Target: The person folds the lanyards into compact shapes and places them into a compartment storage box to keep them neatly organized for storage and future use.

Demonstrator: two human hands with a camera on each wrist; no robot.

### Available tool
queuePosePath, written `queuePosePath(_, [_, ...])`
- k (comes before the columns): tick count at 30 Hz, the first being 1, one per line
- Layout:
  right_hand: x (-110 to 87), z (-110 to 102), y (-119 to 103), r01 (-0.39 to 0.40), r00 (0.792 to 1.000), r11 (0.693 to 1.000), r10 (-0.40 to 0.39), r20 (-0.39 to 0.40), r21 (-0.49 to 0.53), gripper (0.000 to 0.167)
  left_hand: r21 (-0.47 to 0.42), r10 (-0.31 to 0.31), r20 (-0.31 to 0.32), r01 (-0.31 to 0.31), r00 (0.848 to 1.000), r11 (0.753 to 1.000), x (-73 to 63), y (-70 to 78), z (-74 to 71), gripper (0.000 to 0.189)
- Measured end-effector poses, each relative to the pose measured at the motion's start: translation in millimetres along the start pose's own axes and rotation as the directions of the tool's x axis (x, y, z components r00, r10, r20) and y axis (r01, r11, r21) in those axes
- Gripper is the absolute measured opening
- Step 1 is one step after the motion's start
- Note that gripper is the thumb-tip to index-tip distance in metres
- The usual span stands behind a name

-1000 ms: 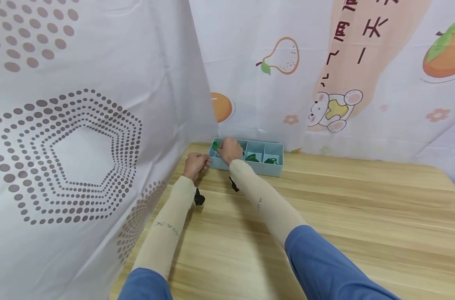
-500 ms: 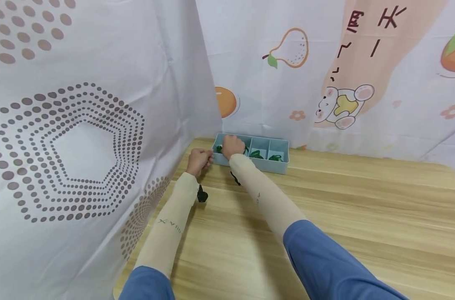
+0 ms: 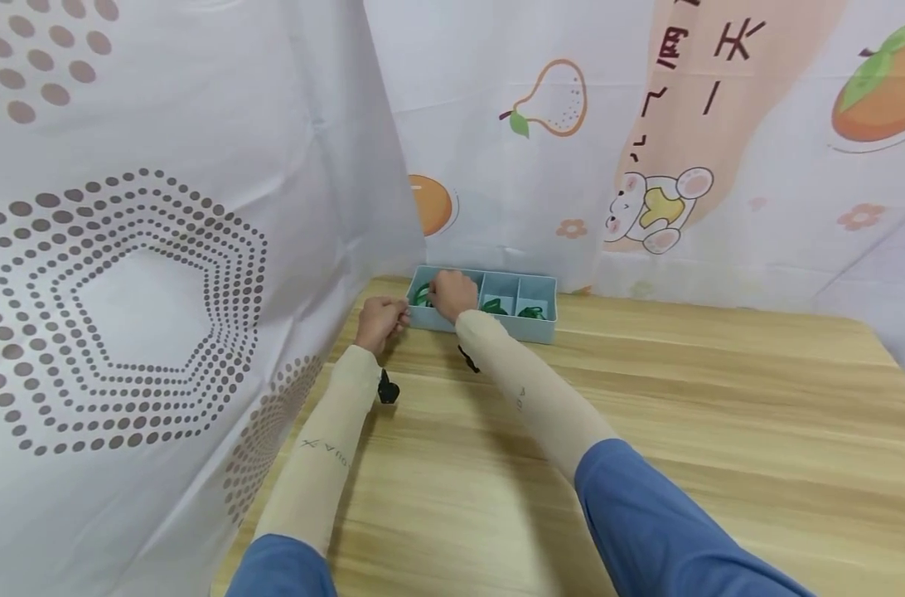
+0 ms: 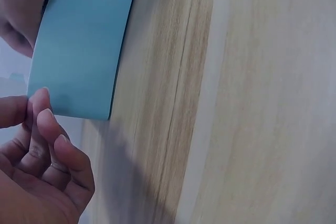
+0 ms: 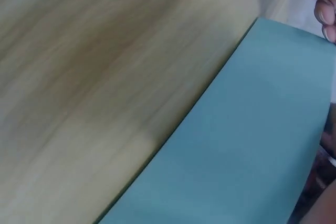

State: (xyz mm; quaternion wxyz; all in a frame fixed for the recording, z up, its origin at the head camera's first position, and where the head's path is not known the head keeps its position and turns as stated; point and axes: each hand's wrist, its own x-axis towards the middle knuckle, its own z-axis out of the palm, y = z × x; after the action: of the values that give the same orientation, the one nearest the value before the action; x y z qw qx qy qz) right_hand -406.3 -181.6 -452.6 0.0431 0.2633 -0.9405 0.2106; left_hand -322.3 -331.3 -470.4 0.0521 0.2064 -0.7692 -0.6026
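Observation:
A light blue divided box (image 3: 529, 330) stands on the wooden table (image 3: 691, 414) near the back wall. My left hand (image 3: 380, 321) pinches the near left corner of its rim between thumb and forefinger, as the left wrist view shows, with the other fingers curled below. My right hand (image 3: 456, 294) reaches over the front wall into the left part of the box, fingers bent down. A green looped band (image 3: 421, 295) sticks out right at its fingers; the fingertips are hidden. Green bundles (image 3: 493, 307) lie in the compartments to the right.
A white patterned cloth (image 3: 311, 166) hangs along the left side, close to my left arm. Another printed cloth (image 3: 482, 199) hangs right behind the box. The wooden tabletop extends to the right.
My right hand dips lower into the left part of the box, then comes slightly up, and the green loop shows wider beside its fingers. My left hand keeps its hold on the corner.

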Motion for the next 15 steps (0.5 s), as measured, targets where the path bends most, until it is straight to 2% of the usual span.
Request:
queuePosePath(4, [-10.4,-10,11,0.092,0.994,0.993,-0.087,-0.071,0.079,0.013,0.060,0.013,0.004,-0.013,1.000,0.998,5.8,1.5,-5.0,0.028])
queuePosePath(7, [-18.0,-20,18,0.137,0.988,0.981,-0.126,-0.084,0.139,0.015,0.178,0.067,-0.004,-0.066,0.998,0.982,8.1,2.3,-14.6,0.030])
queuePosePath(9, [-24.1,-26,21,0.169,0.984,0.970,-0.154,-0.093,0.176,0.016,0.301,0.129,-0.025,-0.116,0.991,0.947,6.8,0.5,-26.5,0.033])
queuePosePath(11, [-32.3,-33,25,0.189,0.980,0.960,-0.172,-0.096,0.205,0.016,0.416,0.195,-0.043,-0.160,0.980,0.895,3.9,-0.1,-37.6,0.039])
queuePosePath(15, [-50.3,-47,45,0.220,0.973,0.945,-0.194,-0.126,0.242,0.015,0.545,0.333,-0.070,-0.244,0.940,0.802,-2.7,3.4,-53.8,0.046])
